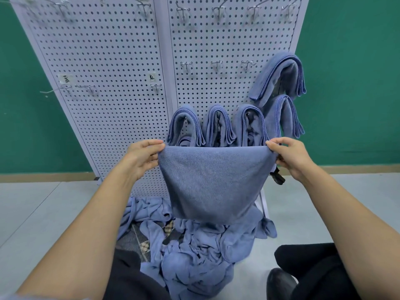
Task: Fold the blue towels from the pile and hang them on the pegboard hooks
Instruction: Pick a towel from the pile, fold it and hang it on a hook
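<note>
Five folded blue towels hang on the pegboard (pixel 108 61): one upper towel (pixel 281 76) at right of centre, and four lower towels (pixel 186 126) in a row below it. One towel (pixel 214 180) is held at centre by two hands (pixel 142 159). One loose pile (pixel 194 256) lies at bottom centre; its towels cannot be counted.

Held towel (pixel 216 180) above the pile (pixel 194 252), before the pegboard (pixel 108 83) with hung towels (pixel 218 126).

Bare forearms, sleeveless — black trousers (pixel 311 263), dark shoe (pixel 279 282)
</note>
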